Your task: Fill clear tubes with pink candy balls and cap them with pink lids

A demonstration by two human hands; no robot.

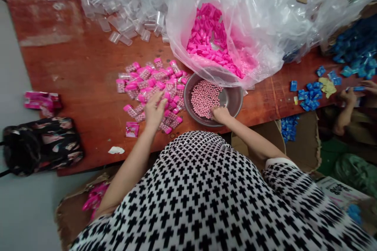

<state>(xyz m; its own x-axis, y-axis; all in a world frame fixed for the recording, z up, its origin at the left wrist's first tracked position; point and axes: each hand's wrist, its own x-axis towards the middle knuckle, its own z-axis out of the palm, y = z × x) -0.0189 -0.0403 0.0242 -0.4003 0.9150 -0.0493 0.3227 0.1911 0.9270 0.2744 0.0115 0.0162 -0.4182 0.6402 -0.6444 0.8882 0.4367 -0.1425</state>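
Note:
My left hand (154, 110) rests on a heap of small pink-capped clear containers (150, 84) filled with pink beads, its fingers curled down onto them. My right hand (220, 114) reaches into a round metal bowl (232, 100) of small pink beads (204, 98), fingers bent into the beads at the bowl's near edge. What the right fingers grip is hidden. Both hands lie on a worn red-brown wooden table (79, 70).
A big clear plastic bag (250, 27) with pink caps (207, 35) stands behind the bowl. Empty clear containers (129, 19) pile at the back. Blue pieces (310, 94) lie to the right, where another person's hands (350, 96) work. A dark floral bag (38, 145) sits at the left.

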